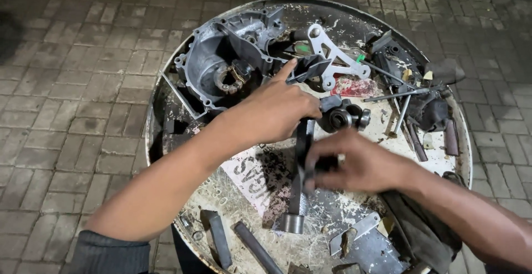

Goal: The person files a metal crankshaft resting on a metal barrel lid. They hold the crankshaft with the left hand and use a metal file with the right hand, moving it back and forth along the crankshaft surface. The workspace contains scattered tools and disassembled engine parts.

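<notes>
My left hand (274, 110) is closed around the upper end of a long dark metal lever (299, 185), its index finger pointing up toward the grey engine casing (221, 57). My right hand (354, 166) grips the same lever lower down, fingers wrapped round its shaft. The lever ends in a round metal socket (291, 223) near the front of the round metal tray (166, 113). A cluster of black bearings and rollers (343, 116) lies just right of my left hand.
A silver bracket (332, 57), long bolts and rods (399, 94), dark rags (432, 110) and flat metal bars (252, 246) are scattered over the tray. A red-and-white label (255, 179) lies under the lever. Brick paving (66, 85) surrounds the tray.
</notes>
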